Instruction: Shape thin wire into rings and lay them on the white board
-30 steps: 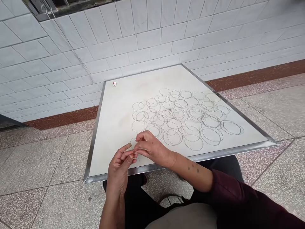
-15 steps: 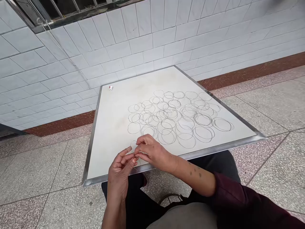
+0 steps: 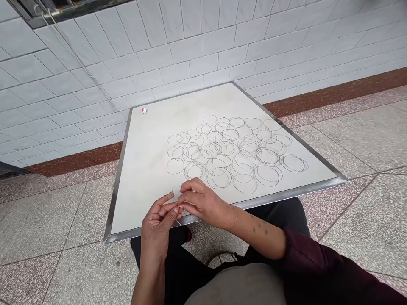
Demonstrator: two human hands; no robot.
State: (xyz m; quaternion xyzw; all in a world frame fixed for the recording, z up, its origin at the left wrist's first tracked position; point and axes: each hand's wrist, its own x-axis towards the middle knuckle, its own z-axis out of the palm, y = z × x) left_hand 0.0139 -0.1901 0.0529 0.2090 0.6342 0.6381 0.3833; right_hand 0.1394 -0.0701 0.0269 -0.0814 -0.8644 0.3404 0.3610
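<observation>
Over the near edge of the white table (image 3: 143, 169), my left hand (image 3: 160, 216) pinches a thin wire ring (image 3: 177, 187) between thumb and forefinger. My right hand (image 3: 203, 202) comes in from the right, its fingertips closed on the same wire and meeting those of my left hand. Part of the ring arches above the fingers and part hangs below; the spot where the fingertips meet is hidden. Beyond my right hand, several thin wire rings (image 3: 226, 147) lie spread and overlapping on the tabletop.
A small red and white object (image 3: 144, 111) sits at the table's far left corner. The metal rim (image 3: 286, 197) runs along the near edge. Behind the table stands a tiled wall (image 3: 187, 53) with a cable (image 3: 79, 61). My legs are under the near edge.
The view has shifted slightly, so the table and rings appear a little higher and further left. Both hands keep their pinch on the wire, with only small finger movement.
</observation>
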